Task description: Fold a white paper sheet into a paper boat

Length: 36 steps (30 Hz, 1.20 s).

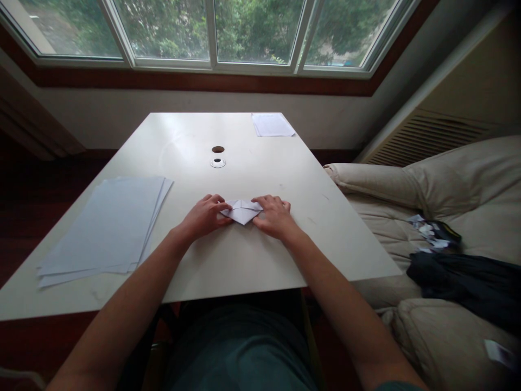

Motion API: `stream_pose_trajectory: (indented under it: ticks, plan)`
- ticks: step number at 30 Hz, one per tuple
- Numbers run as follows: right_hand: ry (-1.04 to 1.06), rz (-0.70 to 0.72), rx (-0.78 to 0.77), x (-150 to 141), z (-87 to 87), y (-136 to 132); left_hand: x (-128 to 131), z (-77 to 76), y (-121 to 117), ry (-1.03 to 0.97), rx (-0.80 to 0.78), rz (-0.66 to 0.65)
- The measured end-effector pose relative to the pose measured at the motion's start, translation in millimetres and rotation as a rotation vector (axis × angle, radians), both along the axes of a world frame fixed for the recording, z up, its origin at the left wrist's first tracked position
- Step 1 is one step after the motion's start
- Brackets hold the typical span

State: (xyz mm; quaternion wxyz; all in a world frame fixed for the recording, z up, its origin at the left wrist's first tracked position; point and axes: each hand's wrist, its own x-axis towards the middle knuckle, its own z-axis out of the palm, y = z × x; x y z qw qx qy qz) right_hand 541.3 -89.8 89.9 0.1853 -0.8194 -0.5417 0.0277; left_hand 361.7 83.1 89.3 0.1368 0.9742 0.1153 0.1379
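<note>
A small folded white paper [241, 211] lies on the white table [244, 255], pointed toward me. My left hand [203, 216] presses on its left edge with curled fingers. My right hand [274, 214] pins its right edge, fingers bent and pressed down on the fold. Both hands touch the paper and hold it flat against the tabletop.
A stack of white sheets [108, 228] lies at the table's left. More sheets [272, 125] sit at the far right corner. A cable hole [218, 149] and its cap [217, 162] are mid-table. A beige sofa [448, 190] with dark clothing [468, 285] stands right. Windows are behind.
</note>
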Motion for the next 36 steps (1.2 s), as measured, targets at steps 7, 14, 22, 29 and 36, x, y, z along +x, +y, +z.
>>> stream_pose_trajectory:
  ticks: [7, 14, 22, 29, 36]
  plan:
    - [-0.049, 0.055, -0.050, 0.7, 0.0, -3.4, 2.8, -3.7, 2.1, -0.012, -0.008, -0.018]
    - [-0.095, 0.059, -0.082, 1.1, -2.7, -1.9, 5.7, -5.6, 0.1, -0.018, -0.007, -0.082]
    - [-0.127, 0.118, -0.140, 0.3, -1.4, -3.6, 6.2, -6.2, -2.6, -0.014, 0.037, -0.096]
    - [-0.066, 0.132, -0.111, 1.4, -3.8, -1.5, 6.8, -3.9, -2.6, -0.022, -0.022, -0.131]
    - [0.056, 0.137, -0.062, 2.8, -4.5, -0.1, 4.2, 1.5, -4.0, 0.014, -0.099, -0.086]
